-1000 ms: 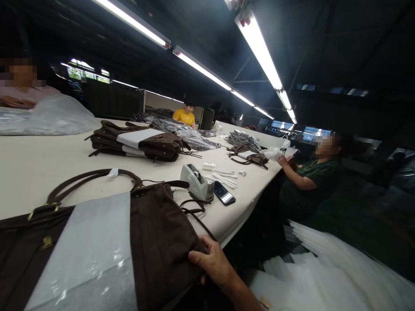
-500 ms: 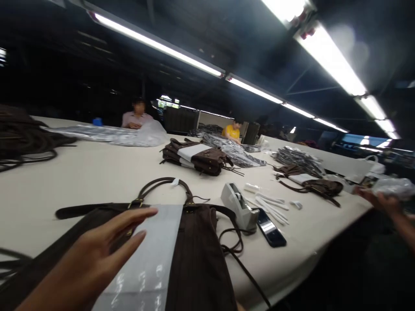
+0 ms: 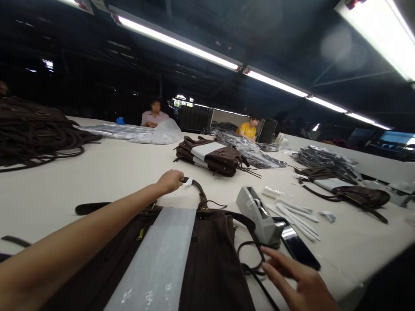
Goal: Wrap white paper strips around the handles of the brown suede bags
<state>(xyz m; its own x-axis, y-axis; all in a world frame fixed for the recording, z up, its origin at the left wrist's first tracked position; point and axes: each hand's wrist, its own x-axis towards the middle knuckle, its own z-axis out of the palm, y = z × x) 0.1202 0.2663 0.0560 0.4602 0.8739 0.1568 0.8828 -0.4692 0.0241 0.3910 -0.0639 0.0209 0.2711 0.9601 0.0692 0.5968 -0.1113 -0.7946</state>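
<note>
A dark brown bag (image 3: 210,259) lies on the pale table (image 3: 129,168) in front of me, a whitish paper band (image 3: 158,255) running down its middle. My left hand (image 3: 170,180) is closed around the top of the bag's handle (image 3: 198,188), beside a small white tag (image 3: 188,182). At the lower right, my right hand (image 3: 292,276) has its thumb and fingers apart with nothing between them. It is near the looped dark cord (image 3: 251,255) and the phone (image 3: 300,244).
A grey tape dispenser (image 3: 259,216) stands right of the bag, beside white strips (image 3: 296,216). Further back lie stacked banded bags (image 3: 210,156), plastic-wrapped items (image 3: 324,162) and another bag (image 3: 350,190). Brown bags pile up at left (image 3: 35,129). Two people sit across the table.
My left hand has moved from above the paper band up to the handle and closed on it. My right hand has come into view at the lower right. The view has shifted right.
</note>
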